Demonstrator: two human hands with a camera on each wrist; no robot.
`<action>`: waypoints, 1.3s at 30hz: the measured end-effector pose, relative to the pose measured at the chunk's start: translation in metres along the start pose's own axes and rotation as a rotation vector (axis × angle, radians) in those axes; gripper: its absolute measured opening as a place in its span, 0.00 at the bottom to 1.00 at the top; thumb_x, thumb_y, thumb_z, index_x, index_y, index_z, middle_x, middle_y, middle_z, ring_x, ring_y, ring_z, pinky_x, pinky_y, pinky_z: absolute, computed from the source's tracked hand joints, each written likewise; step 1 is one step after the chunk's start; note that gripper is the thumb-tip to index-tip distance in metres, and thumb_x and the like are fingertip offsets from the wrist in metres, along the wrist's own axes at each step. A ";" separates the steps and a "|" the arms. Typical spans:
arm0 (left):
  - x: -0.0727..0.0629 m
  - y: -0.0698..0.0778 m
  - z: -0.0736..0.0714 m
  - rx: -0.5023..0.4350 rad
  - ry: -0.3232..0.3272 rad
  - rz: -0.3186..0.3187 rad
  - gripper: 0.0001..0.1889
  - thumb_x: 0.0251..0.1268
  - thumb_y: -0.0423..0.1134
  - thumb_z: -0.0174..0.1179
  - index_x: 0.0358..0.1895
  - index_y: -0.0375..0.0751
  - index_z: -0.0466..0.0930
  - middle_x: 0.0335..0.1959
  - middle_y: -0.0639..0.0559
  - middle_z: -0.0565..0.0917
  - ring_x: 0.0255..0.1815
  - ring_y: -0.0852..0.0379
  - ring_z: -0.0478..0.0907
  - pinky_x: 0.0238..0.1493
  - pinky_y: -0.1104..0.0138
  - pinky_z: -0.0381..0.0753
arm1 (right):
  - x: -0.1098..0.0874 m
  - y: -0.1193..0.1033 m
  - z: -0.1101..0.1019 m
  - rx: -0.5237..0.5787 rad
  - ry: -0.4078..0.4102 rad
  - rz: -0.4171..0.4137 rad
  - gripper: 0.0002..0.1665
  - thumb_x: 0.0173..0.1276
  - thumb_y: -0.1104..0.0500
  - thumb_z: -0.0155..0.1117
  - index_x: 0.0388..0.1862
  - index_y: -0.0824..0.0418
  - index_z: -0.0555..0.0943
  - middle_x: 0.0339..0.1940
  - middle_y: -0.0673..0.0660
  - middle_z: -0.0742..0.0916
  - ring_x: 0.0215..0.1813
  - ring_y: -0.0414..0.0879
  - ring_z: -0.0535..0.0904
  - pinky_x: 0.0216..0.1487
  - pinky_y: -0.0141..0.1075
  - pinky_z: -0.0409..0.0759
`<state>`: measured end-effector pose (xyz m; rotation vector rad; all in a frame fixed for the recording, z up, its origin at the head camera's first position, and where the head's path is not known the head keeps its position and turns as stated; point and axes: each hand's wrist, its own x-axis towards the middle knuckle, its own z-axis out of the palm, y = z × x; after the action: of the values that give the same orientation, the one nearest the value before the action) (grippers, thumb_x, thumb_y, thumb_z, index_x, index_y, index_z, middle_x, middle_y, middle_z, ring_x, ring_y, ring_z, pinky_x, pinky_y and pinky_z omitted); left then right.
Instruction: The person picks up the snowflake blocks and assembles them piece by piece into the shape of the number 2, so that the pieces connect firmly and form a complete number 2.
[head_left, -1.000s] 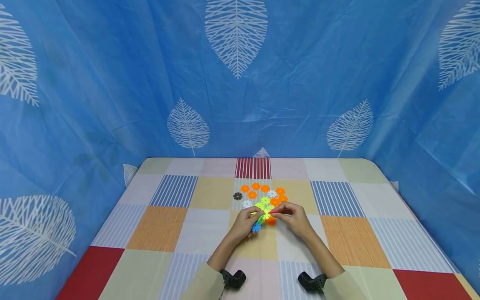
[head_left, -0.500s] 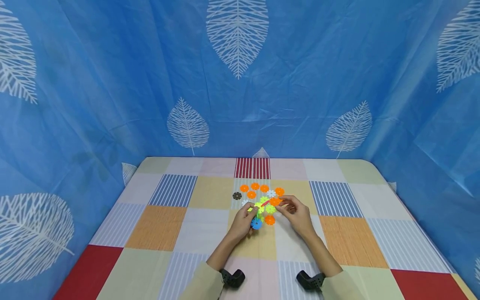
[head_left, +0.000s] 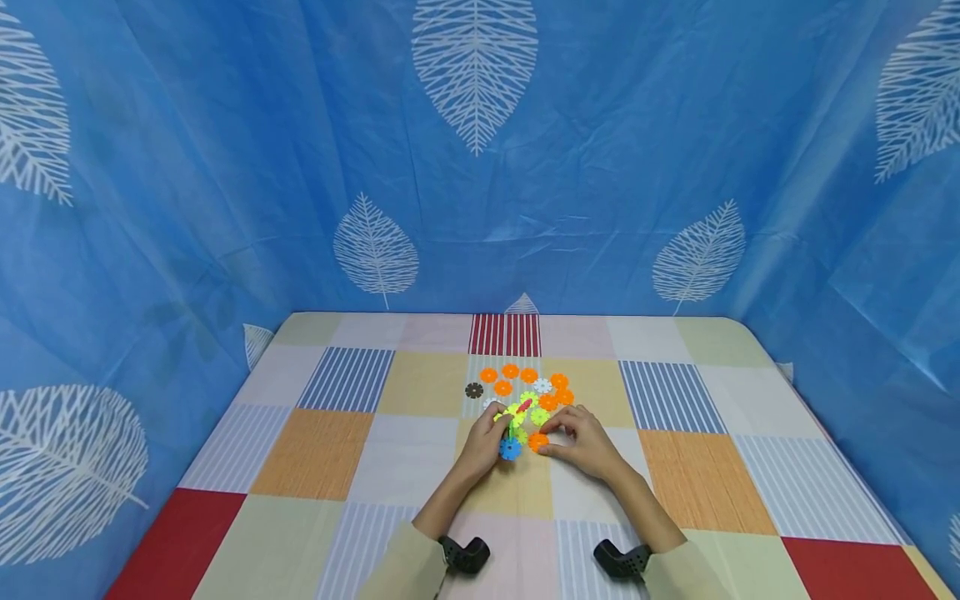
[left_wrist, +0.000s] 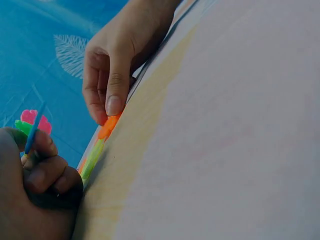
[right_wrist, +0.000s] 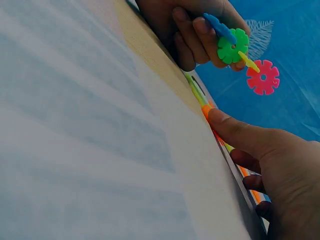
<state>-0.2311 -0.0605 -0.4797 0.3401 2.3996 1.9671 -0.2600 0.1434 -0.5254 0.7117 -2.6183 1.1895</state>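
My left hand (head_left: 480, 446) holds a short chain of interlocking notched discs, pinched between thumb and fingers. In the right wrist view the chain runs from a blue disc (right_wrist: 220, 28) through a green disc (right_wrist: 233, 46) and a yellow disc (right_wrist: 249, 62) to a pink disc (right_wrist: 263, 77) at its free end. My right hand (head_left: 585, 446) is down at the table, with thumb and fingertips pinching the edge of an orange disc (head_left: 536, 442). Part of that disc is hidden by the fingers.
Several loose orange discs (head_left: 510, 372) lie beyond the hands. Among them are a dark brown disc (head_left: 474, 390), a white disc (head_left: 542, 386) and several yellow-green discs (head_left: 539, 416). A patchwork cloth (head_left: 315, 454) covers the table; blue leaf-print curtains (head_left: 480, 242) surround it.
My right hand has let go of the pink disc, which now sits on the left hand's chain. It has moved back and down to the near orange disc. The left hand stays nearly in place.
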 end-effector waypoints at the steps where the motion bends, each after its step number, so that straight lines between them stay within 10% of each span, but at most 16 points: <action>1: 0.000 0.000 0.000 0.022 0.008 0.007 0.06 0.69 0.32 0.44 0.36 0.31 0.68 0.18 0.57 0.59 0.20 0.64 0.59 0.26 0.72 0.60 | 0.000 0.000 0.000 0.026 -0.008 0.011 0.15 0.45 0.49 0.76 0.32 0.50 0.82 0.30 0.42 0.79 0.32 0.40 0.68 0.34 0.32 0.67; 15: 0.017 -0.039 0.006 0.046 -0.043 -0.011 0.08 0.68 0.37 0.46 0.32 0.39 0.70 0.18 0.55 0.64 0.23 0.60 0.64 0.27 0.70 0.63 | 0.005 -0.002 -0.005 0.690 0.128 0.125 0.18 0.64 0.69 0.59 0.52 0.76 0.73 0.26 0.64 0.83 0.30 0.55 0.80 0.35 0.35 0.80; 39: 0.016 -0.042 0.006 0.131 -0.080 0.056 0.07 0.67 0.39 0.47 0.34 0.41 0.71 0.15 0.58 0.61 0.17 0.63 0.60 0.23 0.71 0.62 | 0.004 -0.002 -0.003 0.632 0.085 0.072 0.14 0.64 0.68 0.59 0.48 0.73 0.77 0.25 0.65 0.81 0.28 0.49 0.77 0.35 0.32 0.76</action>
<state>-0.2525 -0.0594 -0.5198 0.4843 2.5007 1.7840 -0.2628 0.1427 -0.5204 0.6365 -2.2033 2.0496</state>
